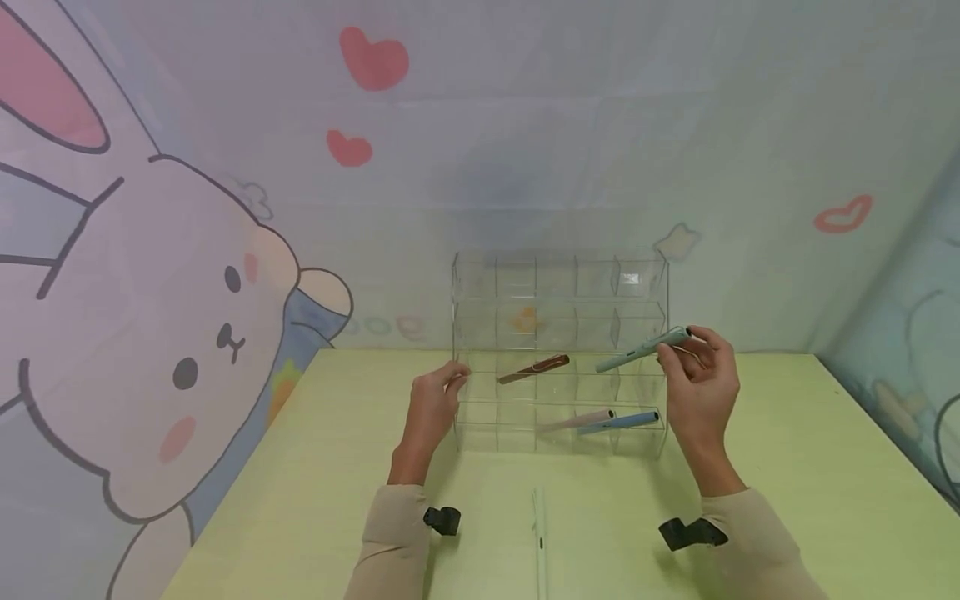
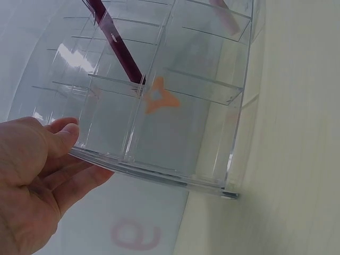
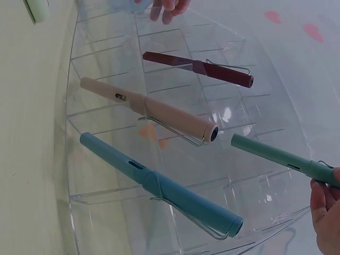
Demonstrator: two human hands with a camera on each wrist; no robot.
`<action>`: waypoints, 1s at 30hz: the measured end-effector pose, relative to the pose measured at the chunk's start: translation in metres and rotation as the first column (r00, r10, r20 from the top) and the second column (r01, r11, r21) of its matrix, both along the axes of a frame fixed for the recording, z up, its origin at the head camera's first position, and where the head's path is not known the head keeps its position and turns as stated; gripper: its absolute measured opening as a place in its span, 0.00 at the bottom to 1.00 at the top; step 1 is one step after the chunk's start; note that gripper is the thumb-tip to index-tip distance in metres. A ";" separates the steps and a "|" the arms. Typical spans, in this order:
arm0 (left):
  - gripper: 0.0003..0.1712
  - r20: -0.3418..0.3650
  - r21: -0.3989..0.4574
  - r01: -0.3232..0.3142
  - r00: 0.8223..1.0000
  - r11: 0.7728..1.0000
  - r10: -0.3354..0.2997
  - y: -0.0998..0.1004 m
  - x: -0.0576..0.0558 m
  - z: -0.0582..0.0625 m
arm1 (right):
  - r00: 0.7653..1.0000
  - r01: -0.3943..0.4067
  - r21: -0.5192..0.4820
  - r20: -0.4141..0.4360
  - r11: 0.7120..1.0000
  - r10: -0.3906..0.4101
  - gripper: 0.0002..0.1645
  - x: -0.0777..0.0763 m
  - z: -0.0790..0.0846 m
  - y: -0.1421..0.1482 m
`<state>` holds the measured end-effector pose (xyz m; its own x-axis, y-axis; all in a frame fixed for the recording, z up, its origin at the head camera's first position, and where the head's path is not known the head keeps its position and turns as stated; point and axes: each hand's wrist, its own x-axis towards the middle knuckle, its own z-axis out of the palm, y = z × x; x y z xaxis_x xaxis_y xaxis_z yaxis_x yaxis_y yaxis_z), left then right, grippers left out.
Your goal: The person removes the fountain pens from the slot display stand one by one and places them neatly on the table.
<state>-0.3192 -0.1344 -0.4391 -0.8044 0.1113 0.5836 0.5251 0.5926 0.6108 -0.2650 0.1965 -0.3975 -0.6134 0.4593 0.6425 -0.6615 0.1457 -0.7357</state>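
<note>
My right hand (image 1: 703,379) pinches a mint-green pen (image 1: 641,350) by its clip end, and the pen slants across the right side of a clear acrylic rack (image 1: 517,403). My left hand (image 1: 435,404) grips the rack's left side edge, thumb on one face and fingers behind, as the left wrist view shows. A dark red pen (image 3: 199,69) lies across a tier in the middle. On the lowest tier rest a pink pen (image 3: 154,112) and a blue pen (image 3: 162,186), side by side and slanted, their clips showing in the right wrist view.
A pale green pen (image 1: 540,542) lies on the yellow-green table (image 1: 322,517) in front of the rack. Behind stands a curtain (image 1: 525,125) printed with hearts and a rabbit. Black wrist cameras (image 1: 444,521) sit at both sleeves.
</note>
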 end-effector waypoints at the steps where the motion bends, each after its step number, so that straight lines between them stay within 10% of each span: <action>1: 0.07 -0.004 -0.001 0.001 1.000 1.000 -0.001 0.000 0.000 0.000 | 1.000 0.002 0.001 -0.007 1.000 -0.002 0.26 0.000 0.000 0.000; 30: 0.08 0.001 0.004 0.003 1.000 1.000 -0.003 -0.002 0.000 -0.001 | 0.983 -0.087 -0.031 -0.163 0.996 0.081 0.24 0.004 0.008 -0.001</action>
